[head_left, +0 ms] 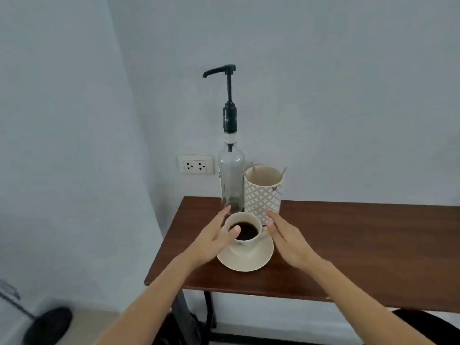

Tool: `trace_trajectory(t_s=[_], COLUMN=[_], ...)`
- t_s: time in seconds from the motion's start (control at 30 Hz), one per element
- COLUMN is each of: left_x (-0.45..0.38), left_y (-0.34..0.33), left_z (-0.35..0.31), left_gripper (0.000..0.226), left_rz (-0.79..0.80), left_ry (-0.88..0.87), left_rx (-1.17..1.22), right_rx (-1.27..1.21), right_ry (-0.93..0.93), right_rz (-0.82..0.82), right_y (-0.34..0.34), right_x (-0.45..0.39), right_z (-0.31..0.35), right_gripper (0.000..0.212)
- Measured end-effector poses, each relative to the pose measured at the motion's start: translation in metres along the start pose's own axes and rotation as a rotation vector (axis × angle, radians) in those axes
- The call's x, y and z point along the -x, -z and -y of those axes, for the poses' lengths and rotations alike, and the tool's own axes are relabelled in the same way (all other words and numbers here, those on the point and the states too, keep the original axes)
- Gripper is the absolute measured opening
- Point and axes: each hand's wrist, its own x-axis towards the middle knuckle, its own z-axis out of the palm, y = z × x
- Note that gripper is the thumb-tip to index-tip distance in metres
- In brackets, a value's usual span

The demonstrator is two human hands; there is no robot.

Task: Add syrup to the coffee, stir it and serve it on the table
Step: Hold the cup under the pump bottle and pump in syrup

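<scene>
A cream cup of black coffee stands on a cream saucer near the left end of a dark wooden table. Behind it rises a clear glass syrup bottle with a tall black pump, its spout pointing left. My left hand is at the cup's left side, fingers spread, thumb over the rim. On the cup's right is my right hand, fingers apart, next to the handle side. Neither hand has closed on the cup.
A patterned white holder with wooden stir sticks stands right of the bottle. A wall socket sits on the wall behind. The table's left edge is close to the saucer. A dark round object lies on the floor at the lower left.
</scene>
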Motion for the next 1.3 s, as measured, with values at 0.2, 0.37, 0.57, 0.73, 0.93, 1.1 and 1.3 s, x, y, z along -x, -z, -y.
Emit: trace_trajectory(t_s=[0.2,0.37,0.57,0.73,0.93,1.1,1.3], left_x=[-0.005,-0.011,-0.014,-0.02,-0.044,-0.072,-0.093], left_y=[-0.03,-0.044,-0.027,0.012,0.068,0.113,0.15], left_z=[0.013,0.014,0.001,-0.039,-0.093,-0.127,-0.156], left_gripper=[0.12,0.1,0.092,0.085,0.087,0.096,0.092], left_rz=[-0.165,-0.321,-0.36,-0.403,-0.481,-0.579,-0.639], left_ry=[0.002,-0.113,-0.157,-0.21,-0.244,-0.202,-0.169], left_rx=[0.024,0.021,0.024,0.018,0.027,0.052,0.061], right_rx=[-0.219,-0.238,-0.196,-0.109,-0.194,-0.274,-0.488], right_ry=[-0.032,-0.019,0.05,0.192,0.315,0.314,0.322], right_rz=[-0.009,-0.032,-0.022,-0.08,-0.429,-0.538,-0.425], right_y=[-0.014,-0.016,-0.003,0.024,0.069,0.095,0.083], right_x=[-0.009,-0.014,-0.02,-0.041,-0.097,-0.166,-0.21], right_z=[0.003,0.003,0.028,0.076,0.157,0.224,0.253], right_gripper=[0.029,0.034,0.039,0.03,0.028,0.032,0.04])
